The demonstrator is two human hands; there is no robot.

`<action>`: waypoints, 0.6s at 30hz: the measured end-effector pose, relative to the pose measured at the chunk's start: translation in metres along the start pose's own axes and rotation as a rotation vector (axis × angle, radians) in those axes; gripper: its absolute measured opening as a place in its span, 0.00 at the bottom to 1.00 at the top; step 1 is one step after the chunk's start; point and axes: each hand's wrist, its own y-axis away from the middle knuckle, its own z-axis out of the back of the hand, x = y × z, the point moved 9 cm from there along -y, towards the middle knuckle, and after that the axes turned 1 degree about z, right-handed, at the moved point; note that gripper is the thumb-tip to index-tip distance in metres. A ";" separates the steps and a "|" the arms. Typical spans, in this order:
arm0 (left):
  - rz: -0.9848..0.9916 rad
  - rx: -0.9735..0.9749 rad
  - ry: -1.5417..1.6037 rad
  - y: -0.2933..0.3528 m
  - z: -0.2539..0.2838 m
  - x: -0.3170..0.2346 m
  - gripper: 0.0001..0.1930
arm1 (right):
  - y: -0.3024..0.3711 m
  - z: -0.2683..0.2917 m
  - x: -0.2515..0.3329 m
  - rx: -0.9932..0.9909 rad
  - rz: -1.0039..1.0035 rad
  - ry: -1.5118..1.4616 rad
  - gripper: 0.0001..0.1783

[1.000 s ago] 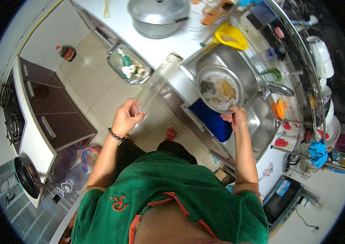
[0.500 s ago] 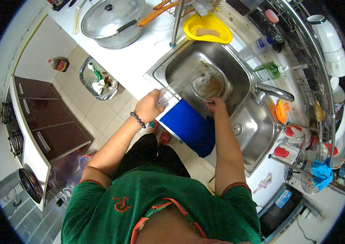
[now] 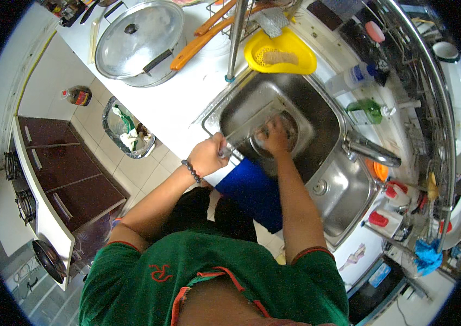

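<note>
My left hand (image 3: 208, 156) grips the near end of a long, clear plastic piece (image 3: 248, 129), its fingers closed round it at the sink's front edge. The piece slants out over the larger basin of the steel sink (image 3: 320, 117); its exact kind is hard to make out. Under its far part sits a round metal bowl (image 3: 294, 138), partly covered by my right hand (image 3: 274, 137). That hand is slightly blurred, reaching over the bowl beside the clear piece with fingers apart. A blue towel (image 3: 252, 190) hangs at the front edge below my wrists.
Behind the sink are a yellow strainer (image 3: 303, 54) holding a sponge, a green bottle (image 3: 365, 112) and the faucet (image 3: 374, 152). A large lidded pot (image 3: 138, 41) stands on the left counter. A lined trash bin (image 3: 113, 127) is on the floor. A metal rack (image 3: 441, 108) lines the right.
My right hand has moved from the bowl's near rim up and left over the bowl, its fingers now spread. My left hand still holds the clear piece. The whole view has shifted slightly.
</note>
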 end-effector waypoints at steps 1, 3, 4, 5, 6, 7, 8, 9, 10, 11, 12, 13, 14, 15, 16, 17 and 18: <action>0.029 0.023 0.020 -0.002 -0.001 -0.002 0.18 | -0.003 -0.013 0.017 0.122 0.033 0.089 0.40; 0.026 -0.010 -0.020 -0.009 -0.001 -0.006 0.18 | -0.008 -0.043 0.006 0.144 0.012 0.049 0.36; 0.030 -0.008 -0.002 -0.012 -0.002 -0.005 0.19 | -0.016 -0.056 -0.016 0.050 -0.036 -0.136 0.34; 0.031 -0.012 0.030 -0.016 -0.005 -0.008 0.18 | -0.024 -0.068 -0.046 -0.046 -0.091 -0.361 0.31; 0.041 -0.015 0.054 -0.018 -0.005 -0.008 0.17 | -0.028 -0.081 -0.066 -0.052 -0.151 -0.436 0.29; 0.045 -0.007 0.079 -0.020 -0.008 -0.009 0.16 | -0.029 -0.092 -0.080 0.032 -0.261 -0.267 0.27; 0.032 -0.015 0.097 -0.024 -0.012 -0.012 0.19 | -0.029 -0.103 -0.093 0.135 -0.358 -0.097 0.26; 0.033 -0.002 0.078 -0.028 -0.016 -0.014 0.20 | -0.028 -0.099 -0.090 0.031 -0.218 -0.231 0.26; 0.050 0.003 0.058 -0.030 -0.020 -0.012 0.20 | -0.023 -0.086 -0.080 -0.065 -0.064 -0.365 0.26; 0.066 0.016 0.043 -0.029 -0.026 -0.012 0.21 | -0.009 -0.066 -0.071 -0.158 0.083 -0.496 0.26; 0.110 0.031 0.041 -0.029 -0.027 -0.013 0.24 | -0.004 -0.035 -0.070 -0.134 -0.149 -0.568 0.25; 0.159 0.049 0.051 -0.029 -0.030 -0.016 0.24 | 0.008 0.012 -0.055 -0.224 -0.098 -0.717 0.24; 0.136 0.009 0.027 -0.030 -0.033 -0.018 0.24 | 0.021 0.055 -0.046 -0.320 -0.053 -0.861 0.23; 0.105 -0.025 0.008 -0.033 -0.039 -0.022 0.24 | 0.035 0.086 -0.042 -0.423 -0.012 -0.998 0.22; 0.126 0.016 -0.011 -0.036 -0.044 -0.033 0.24 | 0.043 0.095 -0.035 -0.422 0.039 -1.036 0.23; 0.101 0.038 -0.023 -0.039 -0.050 -0.040 0.23 | 0.046 0.104 -0.025 -0.413 0.099 -1.078 0.24; 0.116 0.041 0.018 -0.039 -0.053 -0.048 0.23 | 0.050 0.136 -0.004 -0.429 0.199 -0.785 0.22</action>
